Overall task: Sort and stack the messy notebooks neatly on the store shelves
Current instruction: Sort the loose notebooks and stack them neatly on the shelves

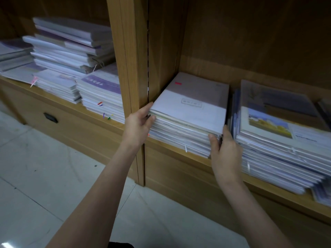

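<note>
**Both hands on the near corners of the middle notebook stack**

Notebook stack (188,119) sits on the wooden shelf (166,145), in the compartment just right of the upright divider (129,56), near edge overhanging the shelf front a little. Top notebook is white and pale pink with a small red sticker.

Left hand (138,122) – fingers curled round the stack's near-left corner, thumb on top, fingertips against the page edges, just beside the divider. Right hand (225,151) – at the near-right corner, thumb pressed on the front edges, fingers tucked into the narrow gap on the stack's right side; how far they curl I can't tell, slightly blurred.

Just right of those fingers: a second stack (279,140), landscape picture on the top cover, touching or nearly touching the first. Left of the divider: several uneven piles (71,56), some tilted and skewed. Below the shelf: a cabinet front with a dark handle (50,117), then pale floor tiles (35,176).
</note>
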### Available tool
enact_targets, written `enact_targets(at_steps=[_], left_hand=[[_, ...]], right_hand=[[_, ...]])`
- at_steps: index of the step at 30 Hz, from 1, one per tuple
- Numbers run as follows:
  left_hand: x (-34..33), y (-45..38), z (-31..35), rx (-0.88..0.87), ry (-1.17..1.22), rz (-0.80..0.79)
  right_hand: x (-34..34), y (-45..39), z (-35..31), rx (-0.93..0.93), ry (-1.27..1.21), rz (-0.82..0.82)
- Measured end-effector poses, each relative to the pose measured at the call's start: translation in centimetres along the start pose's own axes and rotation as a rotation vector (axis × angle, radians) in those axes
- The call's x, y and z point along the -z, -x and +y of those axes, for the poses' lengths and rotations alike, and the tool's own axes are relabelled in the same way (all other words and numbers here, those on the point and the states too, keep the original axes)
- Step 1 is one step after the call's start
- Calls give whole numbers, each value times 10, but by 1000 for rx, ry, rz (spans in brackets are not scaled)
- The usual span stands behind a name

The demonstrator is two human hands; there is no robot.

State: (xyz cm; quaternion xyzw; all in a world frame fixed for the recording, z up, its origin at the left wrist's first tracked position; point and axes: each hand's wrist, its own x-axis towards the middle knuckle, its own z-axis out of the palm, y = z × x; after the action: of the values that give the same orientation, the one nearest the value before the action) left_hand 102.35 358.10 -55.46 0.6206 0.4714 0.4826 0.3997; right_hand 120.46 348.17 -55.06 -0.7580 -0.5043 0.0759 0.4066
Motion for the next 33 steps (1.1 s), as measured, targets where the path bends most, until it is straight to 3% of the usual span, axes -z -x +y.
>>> enact_targets(at_steps=[8,17,22,27,33], left_hand=[[3,2,1,12,0,-36],[-2,2,0,10,-65,91],[0,7,-1,-52,-179,36],[-25,28,-4,-592,-785,109],[-37,24,-40,-630,-1141,127]], right_hand=[[2,1,-1,37,71,-7],[-5,5,3,33,106,62],[-2,11,1,7,60,-50],[-11,25,5,435,398,94],[-26,-9,33,808,851,123]])
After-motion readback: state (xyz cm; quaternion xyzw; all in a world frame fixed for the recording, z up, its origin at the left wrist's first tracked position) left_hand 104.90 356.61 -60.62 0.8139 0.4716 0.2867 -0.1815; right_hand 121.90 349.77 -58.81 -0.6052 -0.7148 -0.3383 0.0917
